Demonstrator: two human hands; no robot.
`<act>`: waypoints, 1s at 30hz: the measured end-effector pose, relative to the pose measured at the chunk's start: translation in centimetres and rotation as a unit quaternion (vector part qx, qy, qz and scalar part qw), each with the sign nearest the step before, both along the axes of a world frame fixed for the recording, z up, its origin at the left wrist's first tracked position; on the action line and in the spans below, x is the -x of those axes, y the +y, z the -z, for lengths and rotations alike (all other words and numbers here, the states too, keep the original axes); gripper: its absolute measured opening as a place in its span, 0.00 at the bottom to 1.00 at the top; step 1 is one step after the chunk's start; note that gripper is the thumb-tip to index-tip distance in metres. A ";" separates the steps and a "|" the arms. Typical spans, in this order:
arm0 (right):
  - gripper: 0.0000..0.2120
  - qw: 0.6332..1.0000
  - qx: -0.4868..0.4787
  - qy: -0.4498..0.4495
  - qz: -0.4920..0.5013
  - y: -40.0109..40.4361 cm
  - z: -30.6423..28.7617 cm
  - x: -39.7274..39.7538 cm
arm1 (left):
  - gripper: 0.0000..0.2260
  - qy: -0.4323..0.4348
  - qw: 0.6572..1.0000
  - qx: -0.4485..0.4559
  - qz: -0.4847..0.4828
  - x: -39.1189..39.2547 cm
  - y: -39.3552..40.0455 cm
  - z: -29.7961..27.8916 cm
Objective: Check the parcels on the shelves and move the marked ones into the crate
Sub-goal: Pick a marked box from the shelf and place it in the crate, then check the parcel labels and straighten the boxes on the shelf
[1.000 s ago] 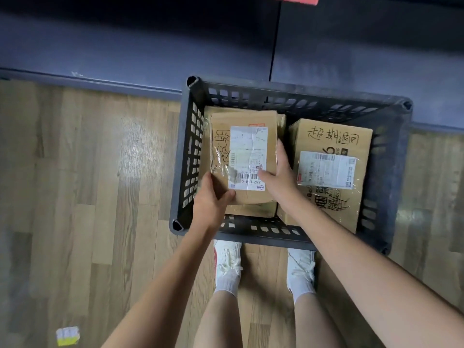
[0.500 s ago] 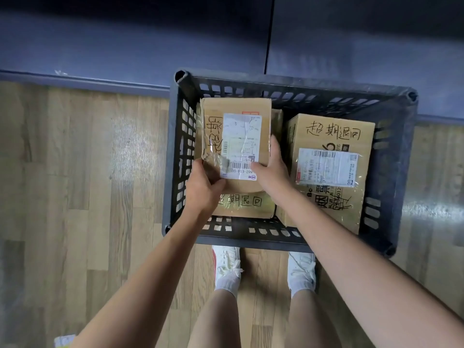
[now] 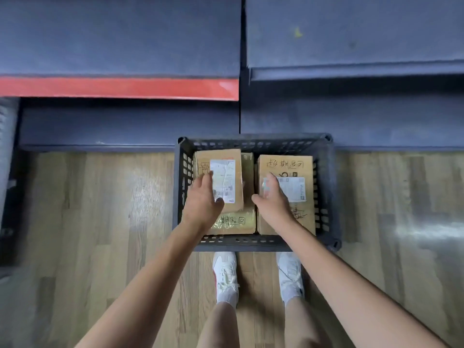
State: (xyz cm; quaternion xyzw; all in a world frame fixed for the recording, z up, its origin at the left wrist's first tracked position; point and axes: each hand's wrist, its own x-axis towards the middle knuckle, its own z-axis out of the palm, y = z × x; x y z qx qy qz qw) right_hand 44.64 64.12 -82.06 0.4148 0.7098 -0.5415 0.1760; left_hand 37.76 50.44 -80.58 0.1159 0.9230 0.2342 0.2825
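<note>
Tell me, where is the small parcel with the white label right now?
In the head view the small parcel lies in the crate's left half, on top of another parcel, with the left hand open above its near edge.

right parcel (image 3: pixel 286 169), top face: handwritten 超期退回, a large printed 6 partly hidden, a white shipping label too small to read
lower left parcel (image 3: pixel 233 222), front strip: handwritten 期退回
upper left parcel (image 3: pixel 221 177): white barcode label, print illegible; handwriting beside it unclear

A parcel storeroom: dark shelves (image 3: pixel 120 36) over wood-look flooring (image 3: pixel 100 222), labelled cardboard parcels (image 3: pixel 286 194) in a crate (image 3: pixel 326 192).
</note>
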 end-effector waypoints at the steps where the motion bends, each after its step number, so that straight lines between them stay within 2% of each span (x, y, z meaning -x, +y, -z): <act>1: 0.31 1.000 -0.022 0.010 -0.014 0.9 -2.1 -0.2 | 0.29 0.027 0.999 0.000 0.028 0.1 0.5 -2.2; 4: 0.31 0.995 -0.071 0.047 -0.047 3.7 -8.8 -0.8 | 0.30 0.093 0.993 -0.008 0.074 0.9 2.2 -9.3; 10: 0.28 0.982 -0.122 0.140 0.029 7.0 -22.1 -1.8 | 0.29 0.202 0.969 -0.116 0.085 1.2 4.6 -23.8; 15: 0.28 0.950 -0.228 0.211 0.018 7.1 -32.6 -3.3 | 0.29 0.263 0.940 -0.177 0.125 0.9 5.7 -33.7; 21: 0.28 0.909 -0.328 0.258 0.000 8.1 -42.7 -4.8 | 0.29 0.307 0.909 -0.207 0.192 1.7 7.1 -42.0; 26: 0.26 0.876 -0.388 0.282 0.053 10.9 -49.6 -6.6 | 0.29 0.336 0.882 -0.232 0.237 2.4 9.6 -47.0; 30: 0.25 0.848 -0.432 0.296 0.086 12.7 -52.7 -8.3 | 0.28 0.354 0.861 -0.259 0.258 2.0 12.3 -49.7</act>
